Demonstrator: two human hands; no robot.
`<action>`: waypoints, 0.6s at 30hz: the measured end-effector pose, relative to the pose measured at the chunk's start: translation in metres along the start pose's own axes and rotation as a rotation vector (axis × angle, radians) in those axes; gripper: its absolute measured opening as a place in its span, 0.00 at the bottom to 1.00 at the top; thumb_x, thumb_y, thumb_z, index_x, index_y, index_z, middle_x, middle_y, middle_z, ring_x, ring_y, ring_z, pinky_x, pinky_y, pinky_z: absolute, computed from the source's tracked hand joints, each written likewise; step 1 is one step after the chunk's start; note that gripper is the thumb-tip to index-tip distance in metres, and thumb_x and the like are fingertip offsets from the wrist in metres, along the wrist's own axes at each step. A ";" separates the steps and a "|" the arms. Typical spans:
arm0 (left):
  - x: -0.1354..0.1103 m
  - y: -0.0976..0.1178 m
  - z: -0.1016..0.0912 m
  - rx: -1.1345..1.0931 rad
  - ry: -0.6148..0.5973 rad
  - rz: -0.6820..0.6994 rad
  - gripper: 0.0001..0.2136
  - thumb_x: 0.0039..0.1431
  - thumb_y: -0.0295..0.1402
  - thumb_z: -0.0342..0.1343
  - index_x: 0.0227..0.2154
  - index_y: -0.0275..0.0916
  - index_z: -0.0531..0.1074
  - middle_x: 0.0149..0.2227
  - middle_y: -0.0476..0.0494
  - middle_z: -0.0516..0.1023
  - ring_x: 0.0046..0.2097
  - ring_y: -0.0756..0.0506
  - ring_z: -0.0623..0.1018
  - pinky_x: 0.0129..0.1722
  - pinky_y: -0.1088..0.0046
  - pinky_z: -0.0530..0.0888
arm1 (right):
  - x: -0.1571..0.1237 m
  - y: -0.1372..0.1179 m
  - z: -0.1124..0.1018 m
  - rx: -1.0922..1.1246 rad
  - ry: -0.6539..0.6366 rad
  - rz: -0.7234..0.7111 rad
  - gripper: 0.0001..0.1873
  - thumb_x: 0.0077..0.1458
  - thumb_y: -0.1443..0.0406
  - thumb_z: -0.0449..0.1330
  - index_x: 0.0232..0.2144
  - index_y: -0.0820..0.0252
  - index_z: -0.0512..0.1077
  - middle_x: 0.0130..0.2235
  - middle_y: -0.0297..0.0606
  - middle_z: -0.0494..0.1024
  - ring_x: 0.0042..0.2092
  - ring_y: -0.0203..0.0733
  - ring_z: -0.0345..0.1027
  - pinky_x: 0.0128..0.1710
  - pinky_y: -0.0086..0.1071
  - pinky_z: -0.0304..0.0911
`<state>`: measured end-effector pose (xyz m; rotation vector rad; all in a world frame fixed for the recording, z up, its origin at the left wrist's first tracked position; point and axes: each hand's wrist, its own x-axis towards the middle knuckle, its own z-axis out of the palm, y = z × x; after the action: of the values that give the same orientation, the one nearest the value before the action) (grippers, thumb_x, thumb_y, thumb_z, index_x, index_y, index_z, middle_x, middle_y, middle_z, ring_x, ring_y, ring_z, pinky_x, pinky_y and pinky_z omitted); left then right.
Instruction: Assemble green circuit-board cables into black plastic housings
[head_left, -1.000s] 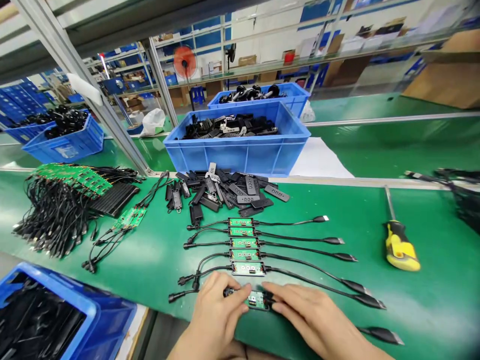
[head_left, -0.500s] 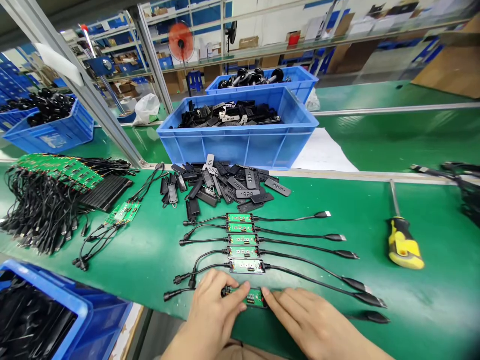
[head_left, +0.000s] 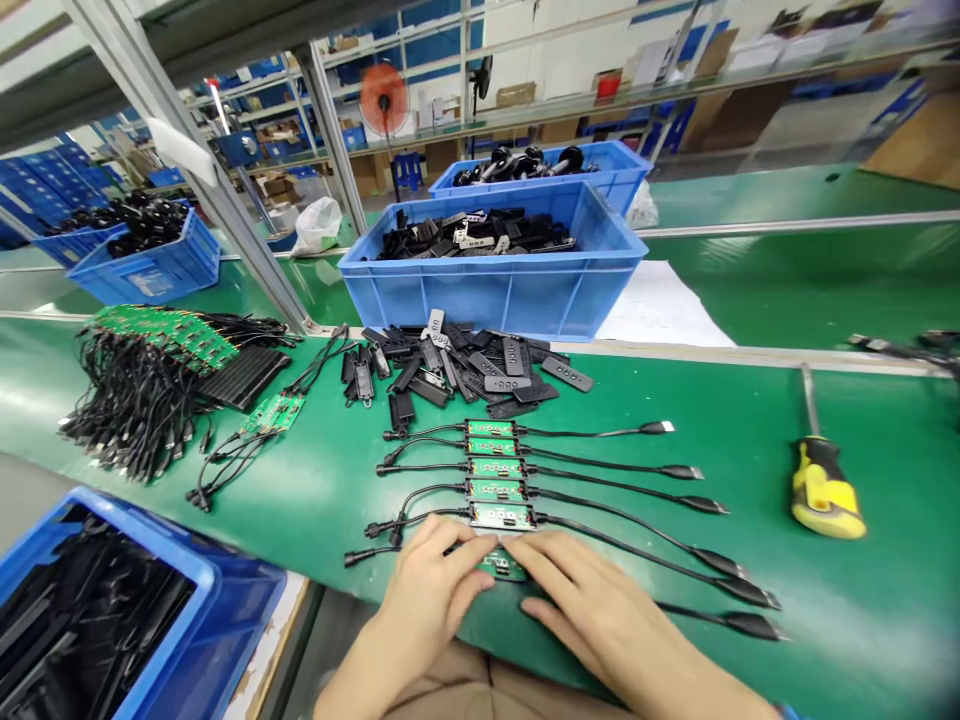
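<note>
Close to the front table edge lies a green circuit board (head_left: 501,566) in a black case, partly hidden by my fingers. My left hand (head_left: 429,580) grips its left end, fingers on the far edge and thumb on the near side. Over the right end curls my right hand (head_left: 581,595), fingertips on the far edge. One cable with a black connector (head_left: 360,557) leads out left, and a USB plug (head_left: 754,625) lies on the right. Just beyond, several cased boards with cables (head_left: 501,515) lie in a stacked row.
Loose black case pieces (head_left: 465,370) are heaped before a blue bin (head_left: 491,295) of similar parts. A yellow-black screwdriver (head_left: 826,490) lies right. Boards with bundled cables (head_left: 135,400) are piled left; another blue bin (head_left: 202,600) stands at the lower left.
The view has shifted, so everything on the table appears further right. My right hand has moved in over the board's right end, its fingertips now meeting those of my left hand.
</note>
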<state>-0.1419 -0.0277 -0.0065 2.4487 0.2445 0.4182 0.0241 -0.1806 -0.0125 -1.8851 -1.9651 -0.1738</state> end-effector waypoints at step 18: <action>-0.021 0.004 -0.018 -0.106 0.150 -0.135 0.10 0.66 0.31 0.52 0.42 0.41 0.79 0.33 0.47 0.83 0.32 0.48 0.80 0.31 0.75 0.74 | -0.005 -0.013 0.019 0.077 0.189 -0.033 0.22 0.58 0.78 0.46 0.45 0.59 0.74 0.40 0.45 0.74 0.40 0.42 0.69 0.36 0.33 0.70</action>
<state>-0.1674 -0.0265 0.0043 2.2842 0.4373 0.5420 0.0072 -0.1794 -0.0296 -1.7223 -1.8499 -0.2720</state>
